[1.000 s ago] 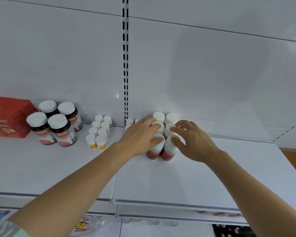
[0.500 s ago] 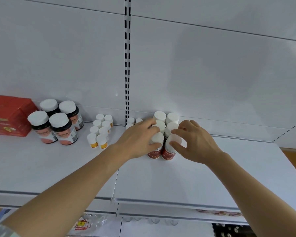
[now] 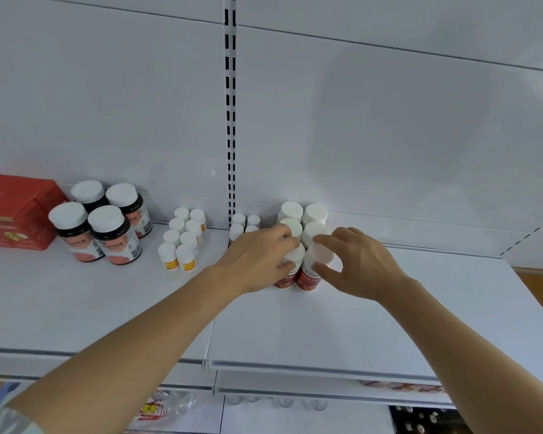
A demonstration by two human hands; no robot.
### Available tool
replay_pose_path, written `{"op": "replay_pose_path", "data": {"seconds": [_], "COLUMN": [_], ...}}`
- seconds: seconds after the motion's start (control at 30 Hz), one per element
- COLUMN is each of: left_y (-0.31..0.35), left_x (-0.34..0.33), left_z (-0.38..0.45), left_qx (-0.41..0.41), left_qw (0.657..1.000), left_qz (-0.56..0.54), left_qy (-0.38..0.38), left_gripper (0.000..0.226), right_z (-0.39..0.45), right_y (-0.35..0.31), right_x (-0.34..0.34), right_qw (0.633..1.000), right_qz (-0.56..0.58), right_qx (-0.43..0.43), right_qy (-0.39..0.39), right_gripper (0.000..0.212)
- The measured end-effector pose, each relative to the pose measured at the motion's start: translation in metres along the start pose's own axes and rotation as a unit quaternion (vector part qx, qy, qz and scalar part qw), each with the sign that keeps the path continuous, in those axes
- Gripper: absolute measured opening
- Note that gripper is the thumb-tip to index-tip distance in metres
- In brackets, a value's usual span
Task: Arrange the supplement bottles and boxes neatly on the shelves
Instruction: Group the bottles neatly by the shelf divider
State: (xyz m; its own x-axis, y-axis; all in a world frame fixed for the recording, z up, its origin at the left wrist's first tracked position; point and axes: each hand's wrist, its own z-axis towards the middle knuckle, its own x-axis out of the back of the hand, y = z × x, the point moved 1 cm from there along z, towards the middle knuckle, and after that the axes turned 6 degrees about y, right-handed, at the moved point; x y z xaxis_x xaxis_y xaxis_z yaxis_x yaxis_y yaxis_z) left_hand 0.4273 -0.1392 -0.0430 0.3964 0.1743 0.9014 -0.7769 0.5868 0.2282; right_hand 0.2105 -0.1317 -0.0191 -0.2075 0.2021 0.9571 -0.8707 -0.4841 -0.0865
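Observation:
Two columns of white-capped bottles with red labels (image 3: 308,278) stand in the middle of the white shelf (image 3: 326,327). My left hand (image 3: 257,261) grips the front left bottle (image 3: 290,264), fingers over its cap and thumb on its label. My right hand (image 3: 358,264) pinches the front right bottle between thumb and fingers. Further back stand more white caps (image 3: 314,213). Small white bottles with yellow labels (image 3: 182,242) form two columns to the left. Several dark bottles with white caps (image 3: 107,230) and a red box (image 3: 16,211) stand at the far left.
A slotted upright (image 3: 230,120) runs up the back panel. A few small bottles (image 3: 243,223) sit by its foot behind my left hand. Bagged goods (image 3: 163,408) lie on the shelf below. The shelf's front edge (image 3: 295,366) is near me.
Both hands have stayed on the two front red-label bottles, shifting them slightly back toward the row. My right thumb now sits lower on the front right bottle.

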Motion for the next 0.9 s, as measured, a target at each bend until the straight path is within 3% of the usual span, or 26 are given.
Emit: {"op": "replay_pose_path", "data": {"seconds": [0.4,0.9], "left_y": [0.0011,-0.0045], "left_x": [-0.0001,-0.0048], "left_z": [0.0011,-0.0013], "left_qx": [-0.005,0.003], "left_qw": [1.0,0.999], "left_qz": [0.007,0.001], "left_qy": [0.019,0.038], "left_gripper": [0.029,0.034], "right_z": [-0.0002,-0.0037], "right_y": [0.0014,0.0037], "right_x": [-0.0042,-0.0083], "right_qw": [1.0,1.0], "right_qz": [0.017,-0.019], "right_qx": [0.003,-0.013], "right_qy": [-0.005,-0.003], "right_gripper": [0.044,0.056]}}
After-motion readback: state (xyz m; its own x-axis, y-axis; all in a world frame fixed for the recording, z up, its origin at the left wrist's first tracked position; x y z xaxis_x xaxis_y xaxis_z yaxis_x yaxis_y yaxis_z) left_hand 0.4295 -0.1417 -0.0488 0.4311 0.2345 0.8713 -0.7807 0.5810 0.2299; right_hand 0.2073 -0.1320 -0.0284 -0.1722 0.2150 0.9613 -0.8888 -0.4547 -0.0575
